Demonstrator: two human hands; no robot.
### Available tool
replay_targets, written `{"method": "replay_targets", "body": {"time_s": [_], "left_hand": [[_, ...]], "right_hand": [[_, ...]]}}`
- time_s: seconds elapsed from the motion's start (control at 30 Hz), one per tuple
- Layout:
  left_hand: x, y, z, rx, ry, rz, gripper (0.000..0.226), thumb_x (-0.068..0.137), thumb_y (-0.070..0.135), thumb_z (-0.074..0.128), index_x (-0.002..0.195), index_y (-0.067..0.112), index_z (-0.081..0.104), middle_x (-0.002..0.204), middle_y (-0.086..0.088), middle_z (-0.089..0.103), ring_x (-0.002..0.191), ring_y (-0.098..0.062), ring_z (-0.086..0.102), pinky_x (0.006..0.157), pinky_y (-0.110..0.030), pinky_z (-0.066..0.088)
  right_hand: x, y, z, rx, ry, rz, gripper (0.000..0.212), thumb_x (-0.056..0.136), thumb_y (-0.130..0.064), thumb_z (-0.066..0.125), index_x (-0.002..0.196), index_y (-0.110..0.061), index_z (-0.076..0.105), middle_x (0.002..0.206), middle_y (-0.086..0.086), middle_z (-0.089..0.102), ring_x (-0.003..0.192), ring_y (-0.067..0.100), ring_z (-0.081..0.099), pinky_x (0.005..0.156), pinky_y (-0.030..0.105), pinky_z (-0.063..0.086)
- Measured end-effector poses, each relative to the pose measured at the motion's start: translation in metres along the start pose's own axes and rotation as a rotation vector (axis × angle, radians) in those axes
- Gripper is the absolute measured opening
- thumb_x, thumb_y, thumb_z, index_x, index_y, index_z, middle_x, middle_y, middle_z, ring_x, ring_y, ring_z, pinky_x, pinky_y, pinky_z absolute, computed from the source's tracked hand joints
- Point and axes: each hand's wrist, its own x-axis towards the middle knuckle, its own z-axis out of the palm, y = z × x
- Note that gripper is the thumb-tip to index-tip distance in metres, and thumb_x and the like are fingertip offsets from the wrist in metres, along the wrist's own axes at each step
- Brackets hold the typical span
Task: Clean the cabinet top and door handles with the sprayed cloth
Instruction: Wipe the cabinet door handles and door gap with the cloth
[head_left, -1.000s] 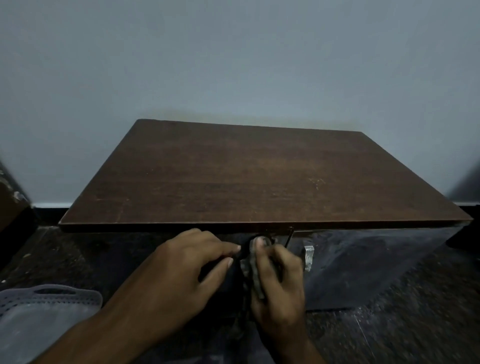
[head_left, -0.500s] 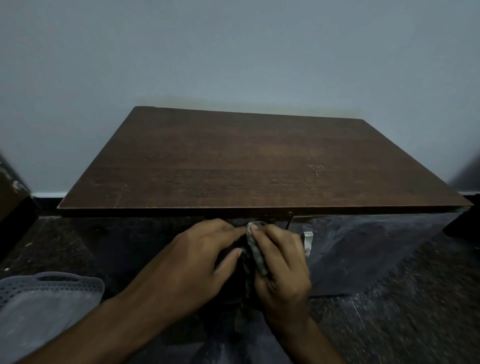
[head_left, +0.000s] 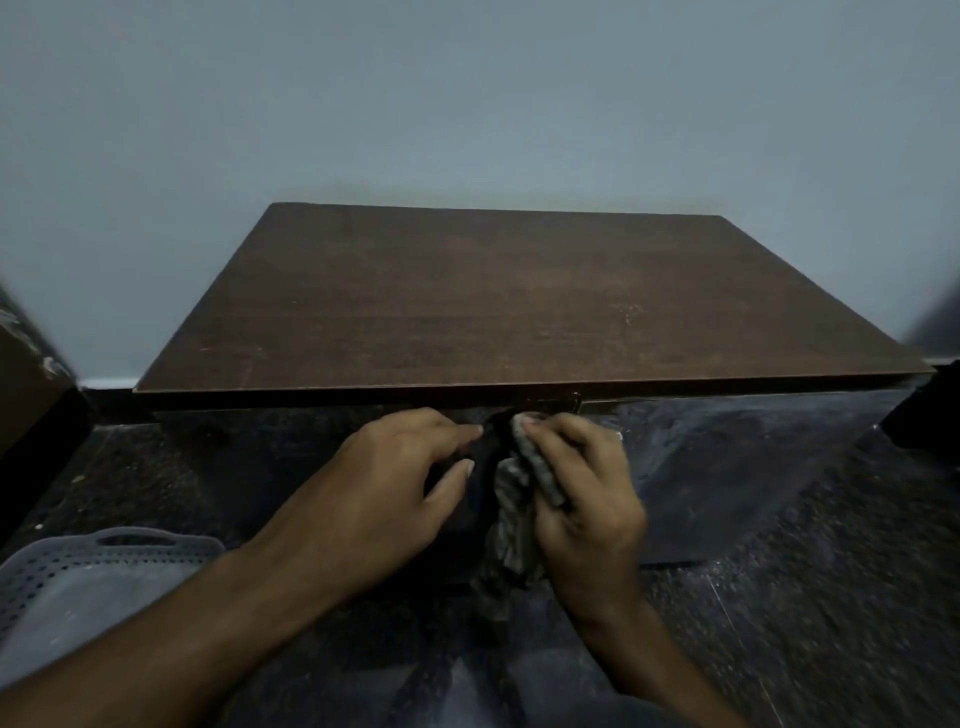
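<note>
- Right hand (head_left: 587, 499) is gripping the cloth (head_left: 511, 525) on a handle, centre frame.
- Left hand (head_left: 395, 478) is loosely curled, holding nothing I can see.
- Top (head_left: 519, 301) looks wiped; handles aren't finished.

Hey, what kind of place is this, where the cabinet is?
Probably a room in a home: a low wooden cabinet against a plain painted wall, a dark speckled floor, and a grey perforated basket beside it.
</note>
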Motion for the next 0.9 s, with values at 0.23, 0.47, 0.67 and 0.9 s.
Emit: {"method": "replay_targets", "body": {"time_s": [0.23,0.47,0.67,0.9], "left_hand": [[0.003,-0.002,-0.002,0.064,-0.037,0.035,0.042,0.088,0.035,0.055,0.126,0.021,0.068,0.110,0.011,0.069,0.100,-0.003,0.063,0.090,-0.020,0.049],[-0.003,-0.017,0.007,0.151,-0.078,0.150,0.046,0.092,0.036,0.047,0.128,0.016,0.065,0.111,0.006,0.068,0.104,-0.009,0.062,0.092,-0.020,0.048],[-0.016,-0.028,0.023,0.262,-0.098,0.301,0.041,0.095,0.020,0.053,0.131,0.003,0.059,0.115,-0.005,0.063,0.102,-0.019,0.058,0.092,-0.031,0.050],[-0.010,-0.022,0.041,0.338,-0.094,0.501,0.037,0.092,0.017,0.052,0.120,-0.003,0.065,0.104,-0.013,0.066,0.091,-0.026,0.062,0.086,-0.036,0.051]], "right_hand": [[0.003,0.001,0.004,-0.056,-0.005,-0.023,0.038,0.078,0.015,0.075,0.111,-0.004,0.074,0.110,0.011,0.063,0.098,0.021,0.056,0.085,0.032,0.051],[-0.001,0.001,0.004,-0.055,0.122,0.039,0.026,0.079,0.014,0.074,0.102,0.002,0.073,0.107,0.012,0.064,0.098,0.026,0.061,0.085,0.038,0.053],[-0.021,0.011,0.001,-0.111,-0.080,-0.077,0.050,0.077,0.016,0.055,0.125,0.004,0.064,0.127,0.016,0.052,0.113,0.032,0.055,0.092,0.045,0.050],[-0.023,0.007,-0.005,-0.113,-0.166,-0.012,0.040,0.095,-0.003,0.057,0.136,-0.002,0.056,0.133,0.015,0.049,0.118,0.026,0.050,0.103,0.031,0.044]]}}
